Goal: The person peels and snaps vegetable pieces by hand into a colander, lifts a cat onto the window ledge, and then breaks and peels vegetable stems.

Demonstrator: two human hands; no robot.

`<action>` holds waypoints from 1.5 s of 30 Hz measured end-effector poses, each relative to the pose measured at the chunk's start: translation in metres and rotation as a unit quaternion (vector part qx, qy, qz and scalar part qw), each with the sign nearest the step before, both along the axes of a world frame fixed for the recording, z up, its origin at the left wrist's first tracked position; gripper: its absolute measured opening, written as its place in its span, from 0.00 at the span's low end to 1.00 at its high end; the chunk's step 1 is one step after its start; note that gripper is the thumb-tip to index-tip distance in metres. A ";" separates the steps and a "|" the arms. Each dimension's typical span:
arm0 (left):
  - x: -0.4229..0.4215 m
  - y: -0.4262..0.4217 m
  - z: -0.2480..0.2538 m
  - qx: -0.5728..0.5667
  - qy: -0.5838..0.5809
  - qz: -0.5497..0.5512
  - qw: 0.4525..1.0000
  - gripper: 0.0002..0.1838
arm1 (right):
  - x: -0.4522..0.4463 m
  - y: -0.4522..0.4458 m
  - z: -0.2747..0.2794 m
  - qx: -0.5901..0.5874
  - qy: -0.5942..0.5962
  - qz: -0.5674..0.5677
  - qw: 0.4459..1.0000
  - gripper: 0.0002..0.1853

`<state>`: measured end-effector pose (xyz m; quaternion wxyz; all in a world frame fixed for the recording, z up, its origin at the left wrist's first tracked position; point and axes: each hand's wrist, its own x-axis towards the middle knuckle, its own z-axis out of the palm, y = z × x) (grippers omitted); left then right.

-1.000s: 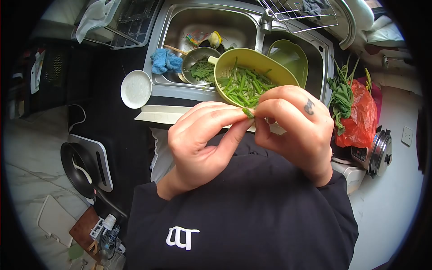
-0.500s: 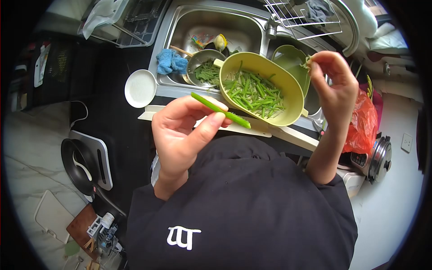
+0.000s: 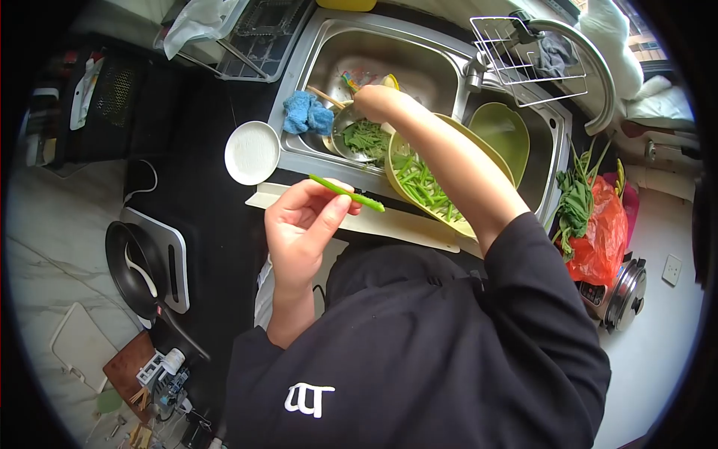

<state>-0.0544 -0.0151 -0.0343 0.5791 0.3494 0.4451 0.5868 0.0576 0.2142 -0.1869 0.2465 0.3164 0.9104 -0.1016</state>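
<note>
My left hand (image 3: 307,223) pinches a green vegetable stem (image 3: 366,201) between thumb and fingertips, in front of the sink. My right hand (image 3: 374,103) reaches across to the far side, over a metal bowl (image 3: 343,141) that holds green leaves and trimmings (image 3: 366,141). Its fingers point away and are hidden, so whether it holds anything does not show. Below my right forearm is a yellow-green colander (image 3: 392,173) with many cut stem pieces (image 3: 422,187) inside. The forearm covers part of it.
A blue cloth (image 3: 307,114) and a white plate (image 3: 253,153) lie left of the metal sink (image 3: 441,63). An olive-green basin (image 3: 502,135) sits in the right sink bowl. Right of it are leafy greens (image 3: 574,202) and a red plastic bag (image 3: 600,232). A wire rack (image 3: 516,60) overhangs the sink.
My right hand, which held a small wisp of plant fibre above the basin, has swung left to the metal bowl. My left hand keeps the stem. The view has shifted slightly.
</note>
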 end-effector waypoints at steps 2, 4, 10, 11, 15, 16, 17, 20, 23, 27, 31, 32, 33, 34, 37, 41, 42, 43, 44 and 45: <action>-0.002 0.002 -0.004 -0.006 0.007 -0.009 1.000 0.06 | 0.008 -0.002 0.006 -0.083 0.283 -0.158 0.942 0.13; -0.003 0.003 -0.011 -0.022 0.033 -0.012 0.999 0.05 | 0.015 0.006 0.015 -0.041 0.407 -0.223 0.885 0.11; 0.006 0.019 -0.034 -0.030 0.043 -0.044 0.998 0.07 | 0.093 -0.011 0.060 -0.015 0.389 -0.246 0.888 0.08; 0.011 0.024 -0.035 -0.026 0.066 -0.039 0.997 0.06 | 0.110 -0.026 0.069 -0.006 0.392 -0.264 0.881 0.09; 0.026 0.044 -0.054 -0.052 0.100 -0.083 0.990 0.06 | 0.186 -0.076 0.062 -0.043 0.380 -0.331 0.863 0.08; 0.032 0.049 -0.058 -0.073 0.103 -0.103 0.987 0.06 | 0.202 -0.090 0.052 -0.061 0.375 -0.344 0.859 0.08; 0.039 0.053 -0.065 -0.096 0.093 -0.114 0.985 0.05 | 0.216 -0.106 0.038 -0.056 0.344 -0.303 0.887 0.08; 0.065 0.063 -0.090 -0.074 0.255 -0.149 0.953 0.05 | 0.231 -0.146 0.018 -0.113 0.249 -0.292 0.916 0.07; 0.090 0.075 -0.095 0.018 0.459 -0.197 0.866 0.08 | 0.231 -0.165 -0.009 -0.053 0.246 -0.275 0.928 0.07; 0.099 0.078 -0.101 0.101 0.573 -0.199 0.789 0.10 | 0.230 -0.165 -0.025 -0.068 0.236 -0.268 0.931 0.05; 0.097 0.075 -0.090 0.017 0.454 -0.193 0.870 0.09 | 0.233 -0.159 0.012 -0.093 0.297 -0.297 0.903 0.04; 0.097 0.075 -0.089 0.017 0.456 -0.194 0.869 0.09 | 0.234 -0.157 0.029 -0.092 0.333 -0.309 0.886 0.05; 0.097 0.075 -0.088 0.015 0.430 -0.216 0.877 0.10 | 0.233 -0.157 0.045 -0.096 0.354 -0.323 0.872 0.05; 0.099 0.074 -0.087 0.013 0.403 -0.238 0.884 0.11 | 0.233 -0.156 0.060 -0.095 0.355 -0.325 0.872 0.05; 0.108 0.072 -0.076 -0.107 0.220 -0.335 0.910 0.13 | 0.232 -0.157 0.099 -0.092 0.458 -0.333 0.819 0.05; 0.108 0.070 -0.054 -0.155 0.078 -0.413 0.894 0.12 | 0.229 -0.159 0.131 -0.043 0.513 -0.282 0.810 0.04; 0.108 0.069 -0.049 -0.153 0.080 -0.415 0.893 0.12 | 0.228 -0.161 0.135 -0.033 0.528 -0.269 0.805 0.05; 0.107 0.068 -0.045 -0.148 0.051 -0.422 0.893 0.12 | 0.226 -0.162 0.137 -0.030 0.529 -0.269 0.804 0.05; 0.106 0.066 -0.041 -0.142 0.023 -0.428 0.892 0.12 | 0.224 -0.163 0.139 -0.026 0.536 -0.259 0.803 0.05; 0.104 0.063 -0.037 -0.140 0.025 -0.429 0.892 0.12 | 0.222 -0.164 0.141 -0.021 0.542 -0.248 0.802 0.05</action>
